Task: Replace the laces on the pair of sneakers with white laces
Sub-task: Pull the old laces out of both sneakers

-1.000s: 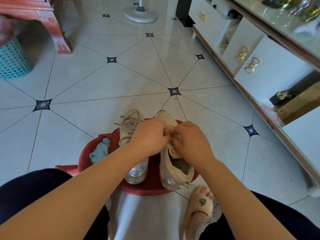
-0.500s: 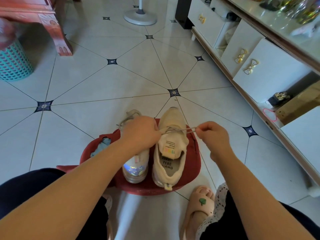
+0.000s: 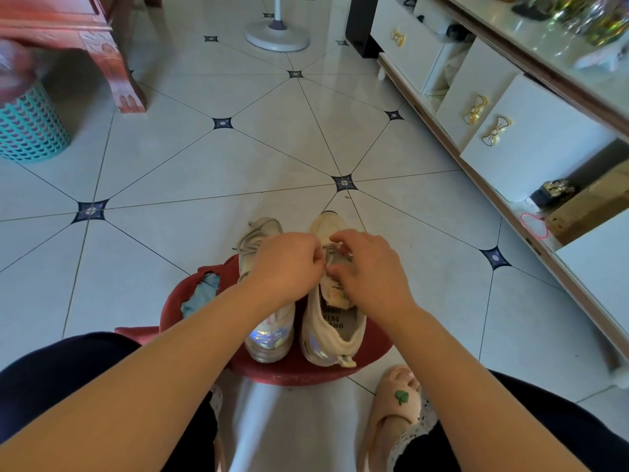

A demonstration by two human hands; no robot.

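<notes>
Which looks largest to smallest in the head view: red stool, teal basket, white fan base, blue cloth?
1. Round red plastic stool
2. Teal lattice plastic basket, partly out of frame
3. Round white fan base, farther off, real size unsure
4. Crumpled blue cloth

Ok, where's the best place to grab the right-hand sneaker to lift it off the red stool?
Probably its heel collar, from the near side, thumb inside: the right-hand sneaker points away, its open mouth faces you, and the other sneaker crowds its left side on the red stool.
</notes>
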